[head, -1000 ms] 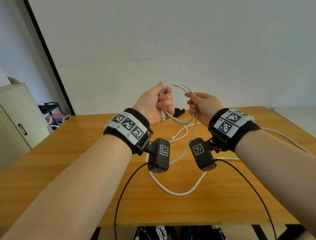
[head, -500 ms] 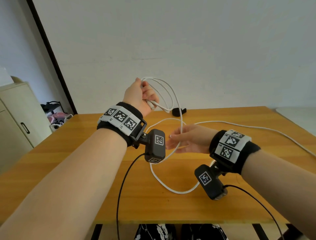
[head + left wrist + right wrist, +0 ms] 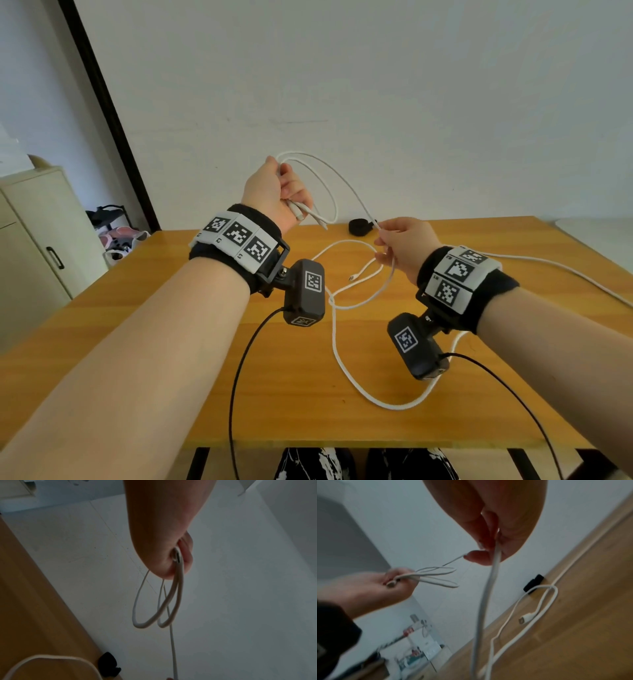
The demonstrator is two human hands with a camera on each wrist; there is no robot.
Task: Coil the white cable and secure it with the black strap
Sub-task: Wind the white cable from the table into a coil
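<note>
Above wooden table (image 3: 171, 342), left hand (image 3: 270, 195) grips smooth, seemingly rubbery white cable (image 3: 329, 192) loops.

A plain room, most likely in a home or small office: a bare white wall (image 3: 376, 85), a wooden table (image 3: 171, 342) against it, a cream cabinet (image 3: 37, 240) at the left, and bags and clutter (image 3: 116, 236) on the floor beside it
</note>
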